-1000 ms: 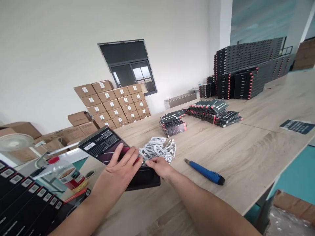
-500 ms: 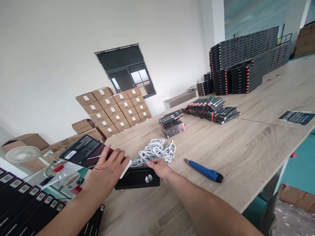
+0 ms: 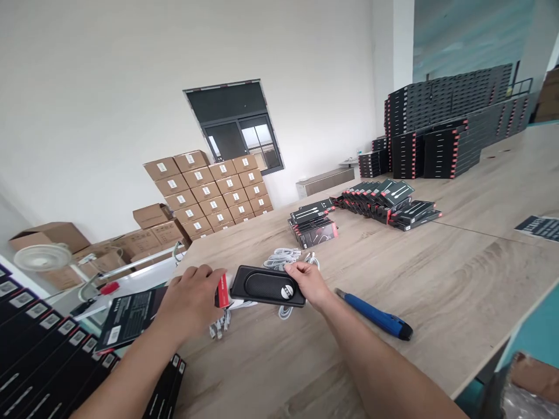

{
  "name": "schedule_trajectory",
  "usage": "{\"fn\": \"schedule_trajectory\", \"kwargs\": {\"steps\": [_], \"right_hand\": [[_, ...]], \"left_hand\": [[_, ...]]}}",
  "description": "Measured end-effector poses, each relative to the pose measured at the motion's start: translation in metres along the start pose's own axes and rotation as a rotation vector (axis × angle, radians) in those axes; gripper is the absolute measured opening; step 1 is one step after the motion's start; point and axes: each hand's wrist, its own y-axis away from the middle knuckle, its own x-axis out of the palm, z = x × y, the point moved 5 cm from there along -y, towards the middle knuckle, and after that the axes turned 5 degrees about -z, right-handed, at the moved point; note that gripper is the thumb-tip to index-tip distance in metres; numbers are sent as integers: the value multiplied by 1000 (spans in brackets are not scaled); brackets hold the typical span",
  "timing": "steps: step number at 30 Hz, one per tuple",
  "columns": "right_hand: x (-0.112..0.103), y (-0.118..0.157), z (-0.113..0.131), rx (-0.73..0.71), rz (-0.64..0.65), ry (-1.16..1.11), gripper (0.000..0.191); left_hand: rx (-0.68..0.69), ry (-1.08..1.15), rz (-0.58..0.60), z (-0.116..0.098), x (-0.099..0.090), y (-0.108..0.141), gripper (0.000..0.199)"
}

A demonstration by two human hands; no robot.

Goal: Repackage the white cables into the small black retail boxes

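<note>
My left hand [image 3: 194,297] is closed round a flat dark retail box [image 3: 128,320] with a white label and a red end by my fingers. Pinched at its right end, a black plastic tray [image 3: 264,283] with an oval recess and a round white mark is in my right hand [image 3: 308,282]. The tray's left end lies close to the box's red end; whether they touch, I cannot tell. Behind and under the tray lie coiled white cables [image 3: 282,258], partly hidden. Some cable plugs [image 3: 219,327] show below my left hand.
A blue utility knife [image 3: 375,314] rests right of my right hand on the wooden table [image 3: 437,279]. Small packaged boxes [image 3: 317,231] sit beyond the cables. Dark boxes [image 3: 48,355] stand in a row at lower left. Tall stacks [image 3: 445,154] rise at far right.
The black tray has risen and shifted right, tilting down to the right. The box in my left hand has dropped lower and turned, bringing its red end into view.
</note>
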Motion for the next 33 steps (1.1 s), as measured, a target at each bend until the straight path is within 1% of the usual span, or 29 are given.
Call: {"fn": "schedule_trajectory", "kwargs": {"steps": [2,4,7,9,12,16,19,22,29,33], "right_hand": [[-1,1,5,-29,16,34,46],[-3,1,9,-33,51,61,45],[-8,2,13,-13,119,91,48],[-12,1,16,2,147,103,50],[-20,-1,19,14,148,113,51],[-29,-4,23,13,123,120,52],[-30,-5,22,11,114,127,52],[-27,-4,19,17,120,137,51],[-24,-3,17,28,134,143,52],[-22,-1,19,54,161,143,50]], "left_hand": [[-10,40,14,-3,3,1,66],[-10,81,14,-8,5,4,68],[16,147,-28,-18,8,10,66],[7,195,-64,-23,10,14,64],[-10,263,-124,-27,15,18,62],[81,324,-202,-33,18,22,52],[117,312,-205,-33,22,24,46],[124,298,-192,-31,24,24,46],[92,255,-186,-28,30,26,58],[109,289,-166,-33,32,28,64]]}}
